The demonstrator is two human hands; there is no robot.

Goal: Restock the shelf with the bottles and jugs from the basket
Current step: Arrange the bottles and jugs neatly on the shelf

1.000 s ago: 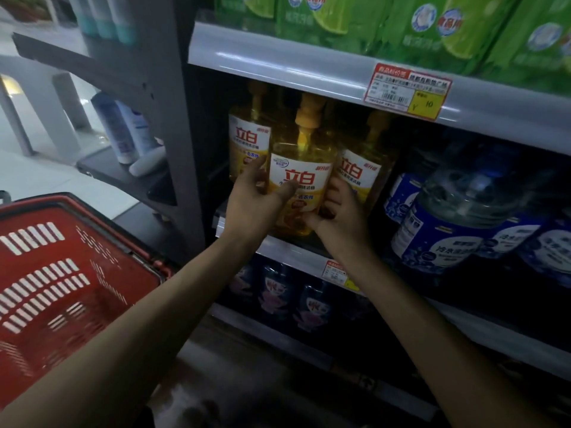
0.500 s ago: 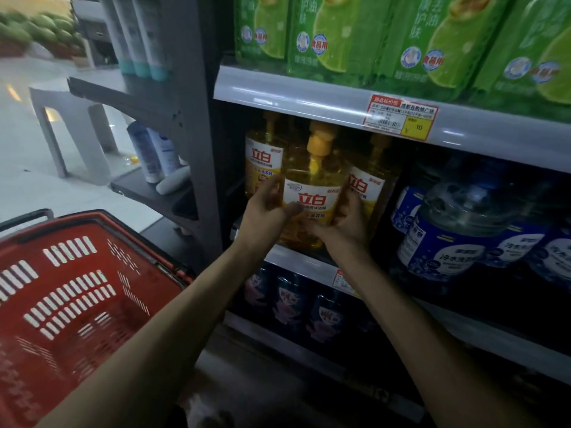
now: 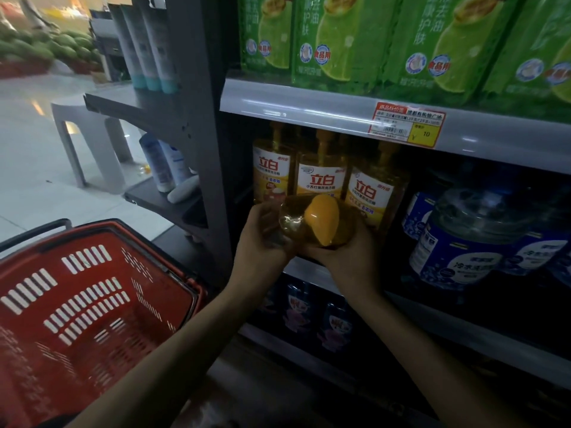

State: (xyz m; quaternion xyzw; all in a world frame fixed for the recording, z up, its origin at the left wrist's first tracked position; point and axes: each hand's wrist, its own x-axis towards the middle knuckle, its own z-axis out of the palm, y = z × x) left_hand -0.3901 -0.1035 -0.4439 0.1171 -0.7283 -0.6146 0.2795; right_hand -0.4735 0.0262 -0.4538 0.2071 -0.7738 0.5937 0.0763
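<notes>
Obs. Both hands are holding one yellow bottle (image 3: 319, 223) just in front of the middle shelf (image 3: 411, 307), at about the height of its front lip. The bottle is lying tipped over. Its orange-yellow pump cap is pointing back at the camera and its base is pointing toward the shelf. It is not yet standing on the shelf.

Grip. The left hand (image 3: 262, 242) is wrapping the bottle's left flank, fingers curled round it. The right hand (image 3: 349, 261) is cupping it from below and to the right, with the fingertips hidden behind the body. Both are closing on this bottle alone.

Context. Three standing bottles (image 3: 319, 180) of the same kind are filling the front row, labels outward and shoulder to shoulder. Blue jugs (image 3: 463, 245) are sitting just beside them on the right. The red basket (image 3: 92, 298) is sitting low on the left, well apart from the bottle, its slotted walls and floor showing.

Reading (judgement):
- The two-handed hold is probably carrying the weight of a full bottle and keeping it from rolling.
- The tilt is likely helping the tall pump clear the shelf above, base going in first.
- No free slot is showing in the front row, so I cannot tell where this bottle is heading.
- The next move is calling for the bottle to be set upright without knocking the standing row.
</notes>
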